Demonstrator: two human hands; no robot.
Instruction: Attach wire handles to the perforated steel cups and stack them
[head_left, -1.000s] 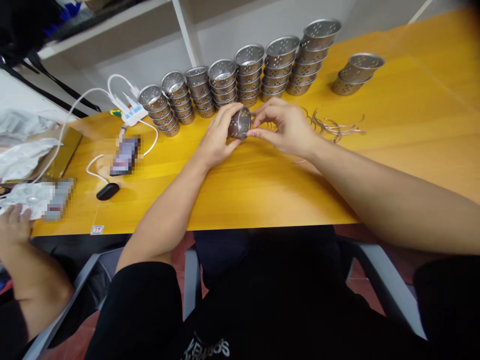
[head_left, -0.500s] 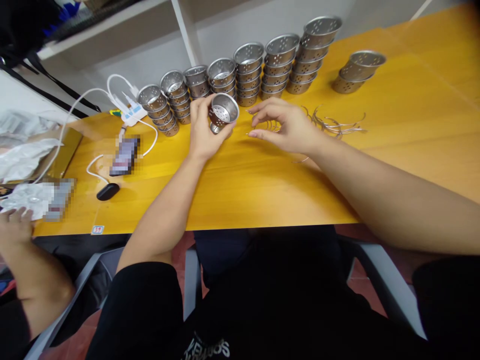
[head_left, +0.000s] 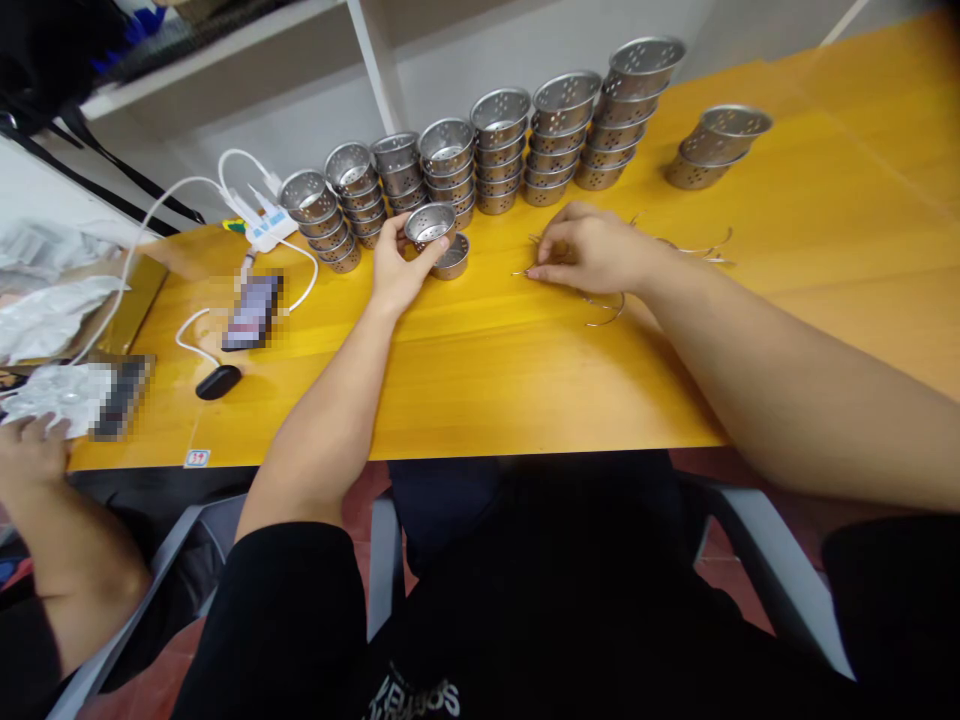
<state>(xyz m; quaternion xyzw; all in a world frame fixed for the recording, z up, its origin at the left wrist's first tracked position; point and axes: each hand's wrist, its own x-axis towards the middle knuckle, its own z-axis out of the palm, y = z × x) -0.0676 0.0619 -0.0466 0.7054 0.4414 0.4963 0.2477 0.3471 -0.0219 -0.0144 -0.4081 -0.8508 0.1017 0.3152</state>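
Note:
My left hand [head_left: 397, 268] grips a small perforated metal cup [head_left: 430, 222] by its side, thumb at the front, its mouth facing up. Just below and to its right, a second perforated cup [head_left: 453, 262] rests on the table, partly covered by the held one. To the right, my right hand [head_left: 589, 250] is closed in a pinch, and the end of a thin curved wire [head_left: 519, 273] pokes out by its fingertips. More bent wires [head_left: 705, 252] lie behind that hand, partly hidden, and one loose curved wire [head_left: 616, 312] lies beneath it.
Stacks of perforated cups [head_left: 499, 150] line the table's back edge, with a shorter stack [head_left: 712, 150] at the right. On the left are a phone [head_left: 255, 312], a black oval device [head_left: 218, 381], a power strip [head_left: 270, 228] and white cables. A co-worker's hand [head_left: 34, 450] rests at far left.
My left hand has lowered the cup and shifted slightly left, baring more of the cup underneath. My right hand has moved right, and its fingers, apart before, are now pinched together.

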